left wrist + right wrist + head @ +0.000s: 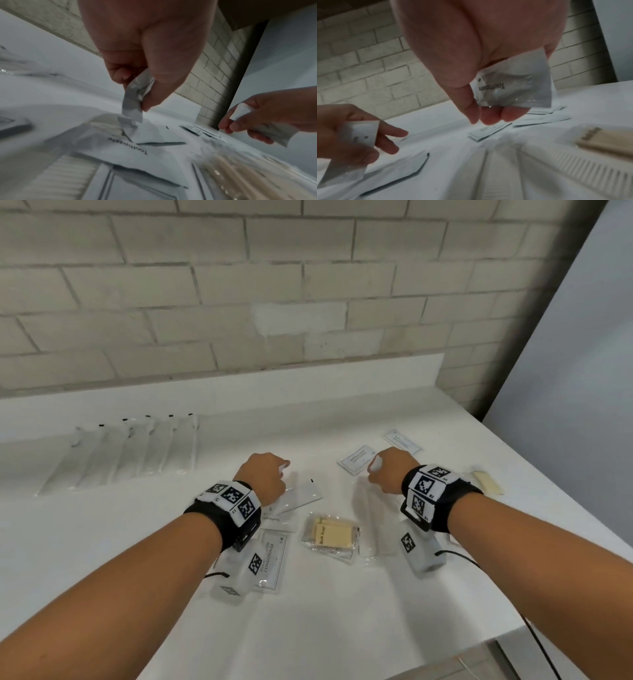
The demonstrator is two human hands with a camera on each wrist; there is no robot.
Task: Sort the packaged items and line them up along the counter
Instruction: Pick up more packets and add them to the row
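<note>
My left hand (pixel 265 477) pinches a small white toothpaste sachet (pixel 135 97) between thumb and fingers, just above loose sachets (pixel 301 494) on the white counter (pixel 342 611). My right hand (pixel 390 470) grips another toothpaste sachet (pixel 513 86), printed "Toothpaste", lifted off the counter. Under the left wrist lies one more toothpaste sachet (pixel 126 146). A bath soap bar in clear wrap (pixel 332 534) lies between my wrists. A comb in clear wrap (pixel 573 166) lies below the right hand.
Several long clear-wrapped packets (pixel 137 453) stand in a row at the back left. Two shampoo sachets (pixel 356 462) lie at the back right, another (pixel 270 559) under my left forearm. A second soap (pixel 486 482) sits by the right edge. A brick wall (pixel 274 285) backs the counter.
</note>
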